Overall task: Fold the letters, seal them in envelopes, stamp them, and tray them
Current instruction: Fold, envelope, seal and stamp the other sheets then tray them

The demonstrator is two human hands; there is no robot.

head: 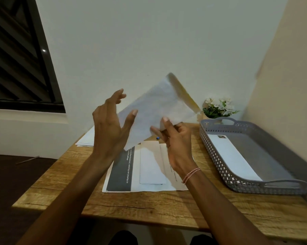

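While I hold an envelope (pixel 159 110) up over the table (pixel 149 202), flap open, my right hand (pixel 177 144) pinches its lower edge and my left hand (pixel 110 128) spreads wide beside it, thumb over the paper. Below lie a printed sheet (pixel 121 174) and a second envelope (pixel 151 167); a third envelope (pixel 233 156) lies in the tray (pixel 214 156).

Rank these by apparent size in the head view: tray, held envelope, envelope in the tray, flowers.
1. tray
2. held envelope, nearer the camera, so its true lead over the next is unsure
3. envelope in the tray
4. flowers
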